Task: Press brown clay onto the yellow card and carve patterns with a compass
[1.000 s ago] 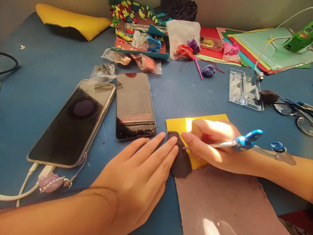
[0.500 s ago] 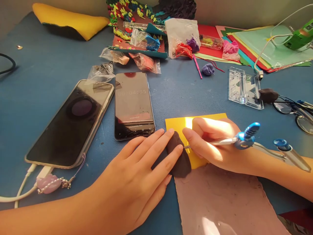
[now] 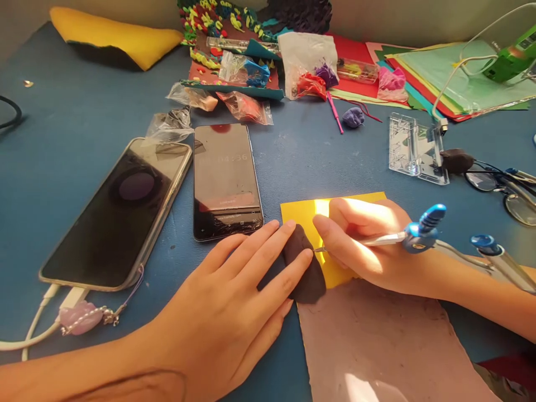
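My left hand (image 3: 234, 301) lies flat, fingers spread, its fingertips pressing on a flattened dark clay piece (image 3: 307, 282). In my right hand (image 3: 368, 245) is a drawing compass (image 3: 421, 231) with a blue handle, held like a pen. Its metal point touches the right edge of the dark clay, close to my left index or middle fingertip. Under the clay and my right hand sits a yellow sheet (image 3: 299, 209). A pinkish sheet with rough edges (image 3: 368, 340) lies nearer to me, touching the yellow one.
Two phones, one cabled phone (image 3: 104, 234) and one showing a timer (image 3: 226, 195), lie left. Bagged clay (image 3: 247, 106), a pink stick (image 3: 334, 111) and a purple lump (image 3: 353, 117) sit behind. A clear plastic case (image 3: 416, 151) and glasses (image 3: 481, 181) are right.
The view has shifted slightly, so everything sits a little further left. The compass point has moved very slightly along the clay's edge; both hands keep their pose.
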Tool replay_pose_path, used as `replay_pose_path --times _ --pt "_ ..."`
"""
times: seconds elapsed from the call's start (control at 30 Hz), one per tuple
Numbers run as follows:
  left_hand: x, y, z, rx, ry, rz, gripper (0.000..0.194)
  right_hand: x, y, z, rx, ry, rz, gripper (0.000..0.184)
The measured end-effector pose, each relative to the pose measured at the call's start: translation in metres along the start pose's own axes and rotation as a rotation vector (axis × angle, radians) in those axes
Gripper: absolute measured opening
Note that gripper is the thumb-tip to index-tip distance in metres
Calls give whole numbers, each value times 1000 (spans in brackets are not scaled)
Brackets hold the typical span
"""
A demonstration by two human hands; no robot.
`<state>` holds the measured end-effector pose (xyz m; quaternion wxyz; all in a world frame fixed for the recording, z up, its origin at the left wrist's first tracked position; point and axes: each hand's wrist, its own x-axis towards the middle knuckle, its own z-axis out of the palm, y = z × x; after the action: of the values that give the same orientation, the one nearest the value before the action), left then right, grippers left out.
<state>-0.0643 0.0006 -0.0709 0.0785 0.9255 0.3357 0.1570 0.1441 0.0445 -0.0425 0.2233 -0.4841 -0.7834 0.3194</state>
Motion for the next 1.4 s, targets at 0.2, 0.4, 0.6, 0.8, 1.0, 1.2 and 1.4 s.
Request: replay_pose_path --times 0.2,0.4,0.6,0.8,1.0,1.2,1.4 --pt "1 -4 -3 25 -51 13 46 -1 3 -2 38 44 33 41" --pt "3 -6 -4 23 -41 51 45 4 -3 -5 69 9 88 46" --pt "1 -2 -4 -22 6 20 44 4 -4 -3 79 -2 103 49" --pt "2 -7 -8 38 -35 98 48 4 -2 -3 94 -4 105 47" --pt "2 -6 -6 37 4 82 47 4 -2 -2 110 8 89 47" --pt "3 -7 -9 37 -29 94 47 3 0 0 138 -1 61 44" --pt "2 -2 -5 7 31 24 46 2 4 0 130 -19 50 42"
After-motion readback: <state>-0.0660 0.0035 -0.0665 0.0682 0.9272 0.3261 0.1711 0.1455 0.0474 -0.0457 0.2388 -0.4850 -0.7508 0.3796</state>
